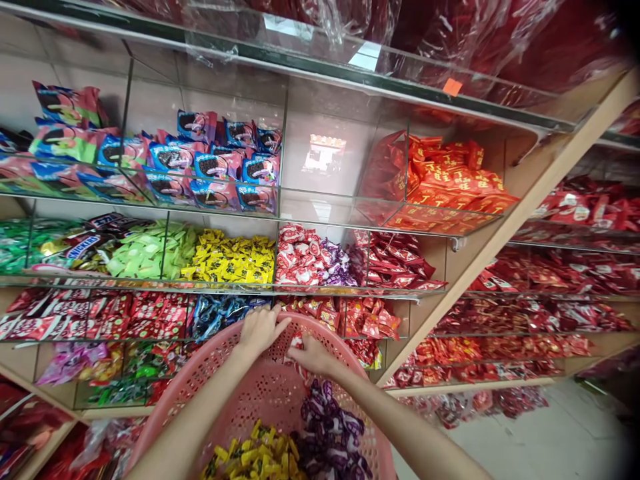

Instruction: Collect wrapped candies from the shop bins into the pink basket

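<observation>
A large pink plastic basket [239, 398] with a perforated wall is in front of me, its far rim close to the shelves. My left hand [261, 331] grips that far rim. Inside the basket, just below the rim, my right hand [314, 355] has its fingers curled around red-and-white wrapped candies [297, 341], which are partly hidden by the hand. Yellow wrapped candies [257, 455] lie in the bottom of the basket. Beside them, on the right, is a heap of purple-and-white wrapped candies [333, 427].
Glass-fronted shelves hold yellow candies [230, 259], red-and-white candies [299, 255], purple candies [336, 260] and blue-pink snack packets [215, 163]. Orange-red packets [455, 177] fill an upper bin. A slanting wooden panel [505, 230] divides the shelving, with tiled floor [530, 433] at lower right.
</observation>
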The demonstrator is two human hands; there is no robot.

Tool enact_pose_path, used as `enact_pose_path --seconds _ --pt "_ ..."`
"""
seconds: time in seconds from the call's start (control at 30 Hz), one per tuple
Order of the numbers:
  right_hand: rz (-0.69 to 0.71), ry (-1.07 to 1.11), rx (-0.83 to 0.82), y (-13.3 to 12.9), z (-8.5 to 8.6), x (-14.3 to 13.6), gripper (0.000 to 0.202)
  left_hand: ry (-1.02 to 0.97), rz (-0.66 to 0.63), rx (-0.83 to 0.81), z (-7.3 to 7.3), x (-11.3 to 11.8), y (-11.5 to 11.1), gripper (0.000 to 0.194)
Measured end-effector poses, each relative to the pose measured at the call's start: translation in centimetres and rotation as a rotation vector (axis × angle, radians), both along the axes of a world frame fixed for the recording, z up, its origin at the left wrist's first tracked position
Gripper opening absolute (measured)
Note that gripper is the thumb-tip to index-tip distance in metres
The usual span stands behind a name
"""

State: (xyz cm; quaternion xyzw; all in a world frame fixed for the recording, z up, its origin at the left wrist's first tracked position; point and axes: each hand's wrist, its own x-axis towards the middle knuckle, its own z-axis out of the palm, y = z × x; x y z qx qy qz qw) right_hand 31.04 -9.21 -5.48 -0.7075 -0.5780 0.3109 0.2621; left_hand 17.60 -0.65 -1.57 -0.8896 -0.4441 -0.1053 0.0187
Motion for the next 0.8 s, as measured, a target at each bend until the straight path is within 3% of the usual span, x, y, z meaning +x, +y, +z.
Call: enact_pose_path --seconds 0.13,0.27,0.47,0.8 --pt "0.169 -0.448 0.069 0.3 -1.1 -1.7 0.041 -0.002 0.004 0.009 -0.1 0.0 0.0 0.053" --pt "0.279 -0.694 0.128 0.6 -1.8 -3.1 0.046 0.005 -0.008 0.052 -0.2 0.1 0.1 0.055" --pt "0.377 -0.852 0.142 0.4 -2.9 -2.5 0.047 0.010 -0.006 0.077 -0.5 0.0 0.2 0.053" --pt "0.391 -0.946 0.065 -1.5 -2.4 -1.8 0.049 0.003 -0.006 0.048 -0.4 0.0 0.2 0.052"
